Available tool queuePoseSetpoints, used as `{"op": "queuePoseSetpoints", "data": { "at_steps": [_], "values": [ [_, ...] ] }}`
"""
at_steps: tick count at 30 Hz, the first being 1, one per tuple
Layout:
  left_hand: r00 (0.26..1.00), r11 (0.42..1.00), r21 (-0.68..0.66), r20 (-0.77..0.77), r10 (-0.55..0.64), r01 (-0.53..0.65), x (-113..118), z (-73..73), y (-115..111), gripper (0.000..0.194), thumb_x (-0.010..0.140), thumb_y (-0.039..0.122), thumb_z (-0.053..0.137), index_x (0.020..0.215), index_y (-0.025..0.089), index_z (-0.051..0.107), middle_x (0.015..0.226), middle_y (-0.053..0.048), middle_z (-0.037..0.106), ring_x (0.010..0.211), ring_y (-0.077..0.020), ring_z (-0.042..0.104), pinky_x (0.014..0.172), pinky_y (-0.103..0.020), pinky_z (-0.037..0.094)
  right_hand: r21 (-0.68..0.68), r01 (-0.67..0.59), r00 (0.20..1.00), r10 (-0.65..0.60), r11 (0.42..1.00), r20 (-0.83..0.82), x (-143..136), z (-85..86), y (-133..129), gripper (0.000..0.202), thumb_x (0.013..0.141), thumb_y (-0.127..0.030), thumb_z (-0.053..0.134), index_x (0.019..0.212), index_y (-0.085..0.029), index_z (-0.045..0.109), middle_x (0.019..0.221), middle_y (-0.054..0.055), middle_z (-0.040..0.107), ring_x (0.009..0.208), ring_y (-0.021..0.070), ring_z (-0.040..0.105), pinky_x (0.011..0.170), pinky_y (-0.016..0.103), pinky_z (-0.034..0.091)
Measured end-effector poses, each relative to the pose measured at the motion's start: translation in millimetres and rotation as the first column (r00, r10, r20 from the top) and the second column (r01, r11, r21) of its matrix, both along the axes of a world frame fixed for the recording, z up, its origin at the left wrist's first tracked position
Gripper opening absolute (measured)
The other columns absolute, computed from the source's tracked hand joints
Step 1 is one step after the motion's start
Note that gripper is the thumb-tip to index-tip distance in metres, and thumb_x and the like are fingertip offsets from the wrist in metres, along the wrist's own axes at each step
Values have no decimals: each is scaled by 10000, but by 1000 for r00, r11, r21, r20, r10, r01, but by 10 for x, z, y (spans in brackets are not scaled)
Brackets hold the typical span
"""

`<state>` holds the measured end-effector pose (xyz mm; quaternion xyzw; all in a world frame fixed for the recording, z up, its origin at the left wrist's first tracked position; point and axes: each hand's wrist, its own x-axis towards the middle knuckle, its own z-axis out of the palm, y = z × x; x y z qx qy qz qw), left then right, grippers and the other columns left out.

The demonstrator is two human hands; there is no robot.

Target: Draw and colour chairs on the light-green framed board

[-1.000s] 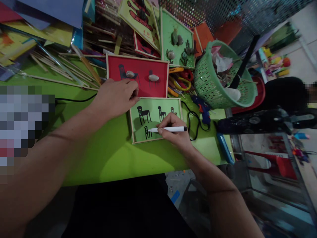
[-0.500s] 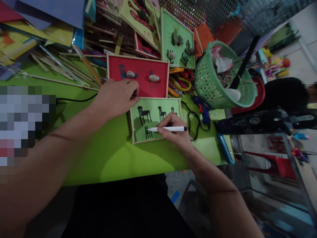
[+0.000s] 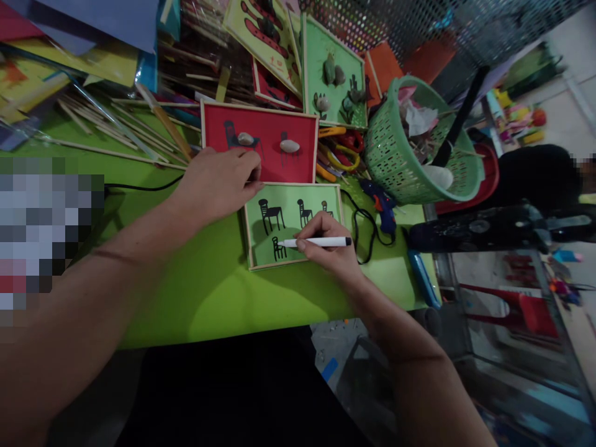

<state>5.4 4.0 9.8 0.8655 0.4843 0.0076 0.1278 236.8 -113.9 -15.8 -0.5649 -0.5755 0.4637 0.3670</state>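
My right hand [image 3: 326,242] grips a white marker with a black end [image 3: 321,243]. Its tip meets a small black chair drawing in a green framed picture [image 3: 298,214], which bears several chairs in black. My left hand [image 3: 221,183] rests over the lower left of a red framed picture [image 3: 274,164], thumb and fingers a little apart, with the thumb by the green frame's top left corner. Two pale stones [image 3: 289,146] sit on the dark chairs in the red picture. My left fingertips are partly hidden.
A green basket [image 3: 379,143] of scraps stands on the right, with scissors [image 3: 347,158] and a blue glue gun [image 3: 384,205] with a black cord near it. Wooden sticks [image 3: 107,124] lie at the left. More framed pictures [image 3: 333,68] lie at the back.
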Motion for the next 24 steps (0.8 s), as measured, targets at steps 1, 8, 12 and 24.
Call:
{"op": "queuePoseSetpoints", "data": {
  "at_steps": [1,8,12,24],
  "values": [
    [1000,1000,11,1,1,-1,-5,-5,1,295,1116,335,437,1230,149,636,1216,-166,738,1067,-322,698,996,-486,514,0,4,1000,-4,1000,4,4,-1,-1,205,816,-317,818,797,-248,625,720,-28,649,651,148,560,592,295,426],
    [1000,1000,23,2,15,-15,-10,-118,65,264,1097,384,501,1209,184,634,1169,-150,748,1055,-338,719,995,-496,527,-4,13,1000,-13,1000,-14,3,10,-2,218,814,-344,834,809,-249,638,730,-23,665,652,151,562,584,291,423],
    [1000,1000,17,21,10,-10,-4,-97,49,268,1094,359,485,1208,176,644,1173,-162,745,1077,-352,720,1009,-511,527,-2,7,1000,-7,1000,-16,-10,14,4,210,822,-336,823,803,-247,634,715,-23,652,644,150,553,579,291,416],
    [999,1000,17,28,16,-16,3,-100,42,296,1095,354,481,1231,158,657,1202,-177,752,1080,-365,720,1020,-523,514,12,-3,1000,4,1000,-24,-17,8,9,200,827,-311,822,801,-240,636,711,-32,646,621,135,530,567,283,383]
  ]
}}
